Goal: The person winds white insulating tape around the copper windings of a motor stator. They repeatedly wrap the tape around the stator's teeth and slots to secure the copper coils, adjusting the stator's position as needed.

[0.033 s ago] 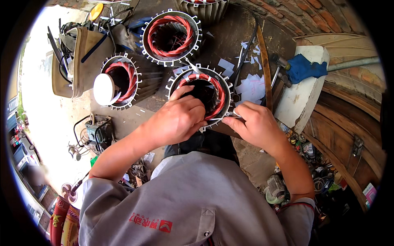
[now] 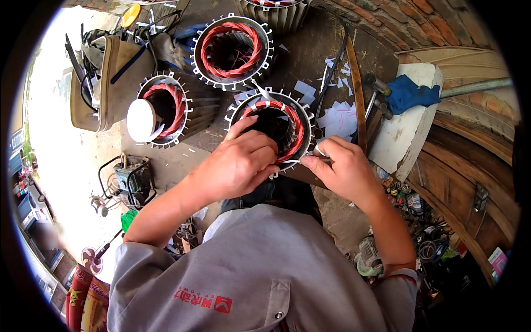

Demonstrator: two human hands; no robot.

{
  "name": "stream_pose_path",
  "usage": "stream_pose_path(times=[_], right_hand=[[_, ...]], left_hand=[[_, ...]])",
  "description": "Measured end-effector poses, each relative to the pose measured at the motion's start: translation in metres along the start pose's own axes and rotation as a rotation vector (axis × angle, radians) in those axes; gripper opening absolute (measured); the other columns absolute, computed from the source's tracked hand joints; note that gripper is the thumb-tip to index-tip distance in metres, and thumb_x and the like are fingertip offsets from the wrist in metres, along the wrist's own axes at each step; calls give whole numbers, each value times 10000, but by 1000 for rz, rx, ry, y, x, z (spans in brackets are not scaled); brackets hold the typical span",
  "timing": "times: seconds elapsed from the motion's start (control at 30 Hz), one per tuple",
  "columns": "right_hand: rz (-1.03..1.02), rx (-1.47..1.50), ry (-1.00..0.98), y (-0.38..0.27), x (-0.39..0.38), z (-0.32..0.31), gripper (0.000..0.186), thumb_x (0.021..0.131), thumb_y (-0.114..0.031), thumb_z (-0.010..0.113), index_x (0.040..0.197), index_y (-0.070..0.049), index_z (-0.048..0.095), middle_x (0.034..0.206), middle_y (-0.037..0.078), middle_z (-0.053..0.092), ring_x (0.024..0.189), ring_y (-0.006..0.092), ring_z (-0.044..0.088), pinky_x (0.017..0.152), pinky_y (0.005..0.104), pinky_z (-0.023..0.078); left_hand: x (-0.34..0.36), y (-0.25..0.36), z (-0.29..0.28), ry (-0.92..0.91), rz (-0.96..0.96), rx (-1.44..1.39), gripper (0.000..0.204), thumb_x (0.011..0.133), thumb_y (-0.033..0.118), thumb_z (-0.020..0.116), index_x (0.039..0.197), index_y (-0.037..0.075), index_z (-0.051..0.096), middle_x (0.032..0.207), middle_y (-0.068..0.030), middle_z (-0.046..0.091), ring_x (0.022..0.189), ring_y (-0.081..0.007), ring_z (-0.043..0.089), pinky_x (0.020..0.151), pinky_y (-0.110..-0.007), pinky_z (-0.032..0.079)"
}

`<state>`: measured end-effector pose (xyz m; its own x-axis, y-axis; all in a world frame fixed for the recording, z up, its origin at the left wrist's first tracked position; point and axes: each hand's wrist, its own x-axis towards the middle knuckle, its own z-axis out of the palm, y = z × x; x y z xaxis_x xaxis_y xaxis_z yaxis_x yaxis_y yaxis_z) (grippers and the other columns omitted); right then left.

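A motor stator (image 2: 307, 123) with a toothed, finned metal housing stands at the table's near edge, in front of me. Inside its rim runs a red coil winding (image 2: 301, 124), bound in places with white ties. Curled over the winding's near left side, my left hand (image 2: 240, 166) is closed, its index finger laid on the coil and its thumb low at the rim. A white lacing tape (image 2: 289, 161) stretches across the near rim to my right hand (image 2: 347, 169), which pinches it between thumb and fingers. My left hand hides part of the coil.
Behind stand a second stator (image 2: 268, 52) and, to the left, a stator lying tilted (image 2: 185, 105) with a white tape roll (image 2: 141, 120) at its mouth. Paper pieces (image 2: 338, 119), a brown strip (image 2: 357, 88), a blue-wrapped tool (image 2: 412, 94) and a beige bucket (image 2: 119, 83) lie around.
Both hands keep almost the same place and hold. The view has shifted very slightly, and my right elbow sits a little further in.
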<state>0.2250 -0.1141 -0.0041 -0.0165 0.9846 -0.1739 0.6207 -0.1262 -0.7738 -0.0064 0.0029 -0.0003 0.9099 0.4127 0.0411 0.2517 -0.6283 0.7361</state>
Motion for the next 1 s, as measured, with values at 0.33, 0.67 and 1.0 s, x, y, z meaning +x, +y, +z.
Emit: stream_pose_path(times=[0.33, 0.67, 1.0], right_hand=[[156, 527, 299, 14, 28, 48, 410, 987, -129, 632, 1313, 103, 539, 1215, 197, 649, 1099, 192, 620, 933, 319, 488], [253, 511, 487, -18, -13, 79, 449, 1010, -124, 602, 1391, 86, 491, 882, 35, 636, 714, 37, 518, 622, 221, 448], [-34, 805, 601, -59, -93, 31, 212, 983, -45, 547, 1142, 67, 630, 1136, 240, 690, 754, 128, 584, 690, 255, 484]], left_hand=[[-55, 20, 69, 611, -537, -1122, 771, 1005, 131, 574, 1583, -1, 81, 1594, -161, 255, 1474, -252, 261, 1199, -392, 213], [-37, 2, 53, 557, -578, -1226, 641, 1075, 210, 464, 1590, 55, 116, 1508, -118, 405, 1367, -175, 398, 1133, -336, 336], [-78, 26, 46, 823, -493, -906, 242, 1073, 221, 463, 994, 27, 585, 953, -58, 606, 892, -137, 542, 830, -303, 432]])
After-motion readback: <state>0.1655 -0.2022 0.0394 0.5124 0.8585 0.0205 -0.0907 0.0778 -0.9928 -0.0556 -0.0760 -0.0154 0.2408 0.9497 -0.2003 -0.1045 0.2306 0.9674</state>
